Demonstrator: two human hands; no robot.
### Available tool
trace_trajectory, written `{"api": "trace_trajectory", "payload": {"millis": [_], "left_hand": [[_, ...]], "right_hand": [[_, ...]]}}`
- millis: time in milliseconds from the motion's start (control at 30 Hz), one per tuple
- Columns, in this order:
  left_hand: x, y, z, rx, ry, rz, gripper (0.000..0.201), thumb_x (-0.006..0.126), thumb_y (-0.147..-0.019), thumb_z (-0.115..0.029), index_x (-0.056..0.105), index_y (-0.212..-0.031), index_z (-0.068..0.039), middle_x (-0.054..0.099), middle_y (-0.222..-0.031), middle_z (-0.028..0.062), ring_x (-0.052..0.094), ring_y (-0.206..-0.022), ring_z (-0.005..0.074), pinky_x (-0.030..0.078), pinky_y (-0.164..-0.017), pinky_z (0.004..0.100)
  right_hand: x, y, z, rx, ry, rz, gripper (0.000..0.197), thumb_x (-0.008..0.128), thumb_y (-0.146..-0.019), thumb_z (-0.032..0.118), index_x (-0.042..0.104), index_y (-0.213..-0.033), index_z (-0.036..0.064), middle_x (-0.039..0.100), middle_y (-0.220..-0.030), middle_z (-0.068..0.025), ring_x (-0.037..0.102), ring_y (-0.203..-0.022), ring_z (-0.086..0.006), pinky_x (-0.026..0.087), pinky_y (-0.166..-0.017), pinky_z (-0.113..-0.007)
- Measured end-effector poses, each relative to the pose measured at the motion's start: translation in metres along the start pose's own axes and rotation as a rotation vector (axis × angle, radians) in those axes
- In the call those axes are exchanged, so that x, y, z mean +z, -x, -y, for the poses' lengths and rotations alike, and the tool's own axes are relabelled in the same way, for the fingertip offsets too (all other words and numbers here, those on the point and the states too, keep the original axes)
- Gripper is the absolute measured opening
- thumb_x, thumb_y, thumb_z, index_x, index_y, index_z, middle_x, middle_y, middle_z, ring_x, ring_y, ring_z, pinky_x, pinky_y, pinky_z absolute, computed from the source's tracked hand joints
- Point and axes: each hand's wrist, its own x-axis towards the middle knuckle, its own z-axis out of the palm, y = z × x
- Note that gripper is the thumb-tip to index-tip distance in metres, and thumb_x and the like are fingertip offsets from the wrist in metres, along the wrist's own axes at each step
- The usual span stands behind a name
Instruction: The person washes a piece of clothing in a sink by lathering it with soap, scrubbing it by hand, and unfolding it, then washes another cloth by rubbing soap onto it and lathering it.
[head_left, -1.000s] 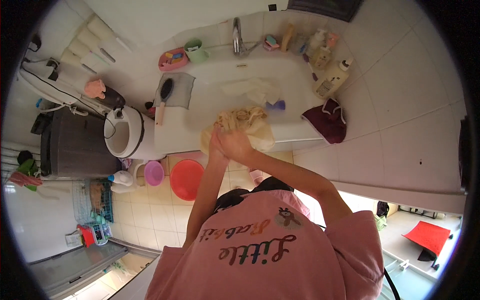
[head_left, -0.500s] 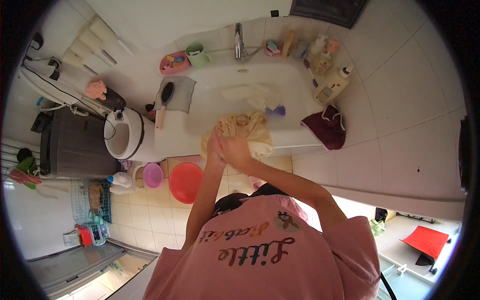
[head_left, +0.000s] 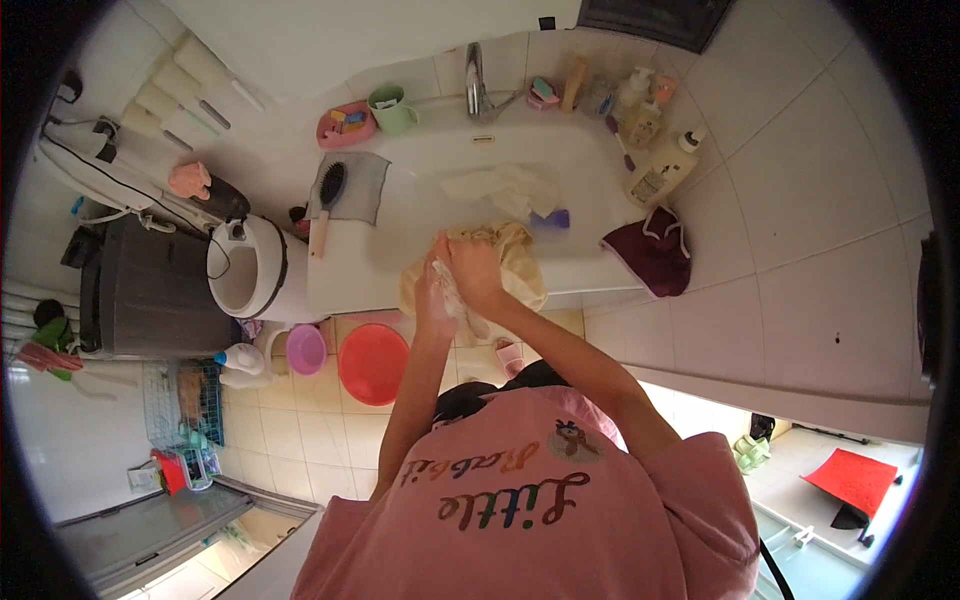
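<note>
At the front edge of the white sink [head_left: 600, 150], my left hand [head_left: 432, 285] and my right hand [head_left: 475, 272] press together, both closed on a pale yellow cloth [head_left: 520, 265]. The cloth lies bunched over the rim, partly beneath my hands. A whitish fold or lather shows between my palms; I cannot tell which. Behind it in the basin rest a paler cloth [head_left: 500, 187] and a small purple-blue thing [head_left: 553, 219]. My fingers are partly hidden by one another.
A black hairbrush [head_left: 331, 187] lies on a grey cloth at the left. Pump bottles [head_left: 662, 170] and a maroon cloth [head_left: 652, 252] sit at the right. The faucet [head_left: 476, 80] stands behind. Red [head_left: 374, 364] and purple [head_left: 307, 350] basins are on the floor.
My hands have shifted slightly and stay clasped together. A whitish strip now shows between my palms and wrists. The cloths in the basin have stayed put.
</note>
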Motion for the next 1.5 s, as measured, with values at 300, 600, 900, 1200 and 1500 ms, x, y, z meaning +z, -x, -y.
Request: {"api": "trace_trajectory", "payload": {"millis": [300,600,900,1200,1500], "left_hand": [[0.008,0.004,0.004,-0.019,-0.024,0.016,0.033,0.036,-0.085,-0.033,0.047,-0.102,-0.007,0.052,-0.093,0.001,0.05,-0.083,0.0116,0.041,-0.073,0.0262],[-0.005,-0.001,-0.003,-0.145,-0.205,0.079,0.039,0.039,-0.083,-0.033,0.044,-0.107,-0.004,0.053,-0.101,0.0077,0.053,-0.089,0.0187,0.042,-0.078,0.0303],[-0.023,-0.01,-0.03,-0.11,-0.189,0.101,0.019,0.052,-0.078,-0.018,0.048,-0.093,-0.007,0.054,-0.084,0.0035,0.054,-0.077,0.0141,0.045,-0.067,0.0263],[-0.004,0.006,0.013,-0.262,0.086,-0.07,0.022,0.035,-0.085,-0.025,0.048,-0.091,-0.008,0.052,-0.078,0.0019,0.052,-0.073,0.0124,0.043,-0.062,0.0254],[-0.01,0.003,0.003,-0.219,0.003,-0.065,0.026,0.04,-0.084,-0.028,0.052,-0.092,-0.006,0.05,-0.072,-0.0008,0.048,-0.064,0.0096,0.04,-0.057,0.0251]], "right_hand": [[-0.004,-0.001,0.0,-0.044,-0.012,-0.095,0.019,0.047,-0.071,0.017,0.054,-0.058,0.005,0.05,-0.046,-0.0132,0.053,-0.043,-0.0278,0.042,-0.041,-0.039],[0.017,-0.008,-0.048,-0.108,-0.073,-0.033,0.028,0.048,-0.076,0.026,0.053,-0.06,0.0026,0.05,-0.053,-0.0149,0.051,-0.05,-0.0239,0.039,-0.048,-0.033],[-0.032,-0.003,-0.047,0.186,-1.072,0.482,0.032,0.049,-0.08,0.032,0.053,-0.068,0.0024,0.039,-0.054,-0.0057,0.035,-0.051,-0.0058,0.031,-0.047,-0.023],[-0.021,0.027,-0.002,-0.425,-0.097,-0.003,0.021,0.05,-0.072,0.02,0.048,-0.057,0.0066,0.05,-0.051,-0.0112,0.051,-0.046,-0.0256,0.039,-0.043,-0.036],[-0.01,0.031,-0.005,-0.342,0.169,-0.02,0.01,0.052,-0.063,0.013,0.051,-0.056,0.0055,0.05,-0.05,-0.0105,0.052,-0.043,-0.0223,0.039,-0.038,-0.034]]}}
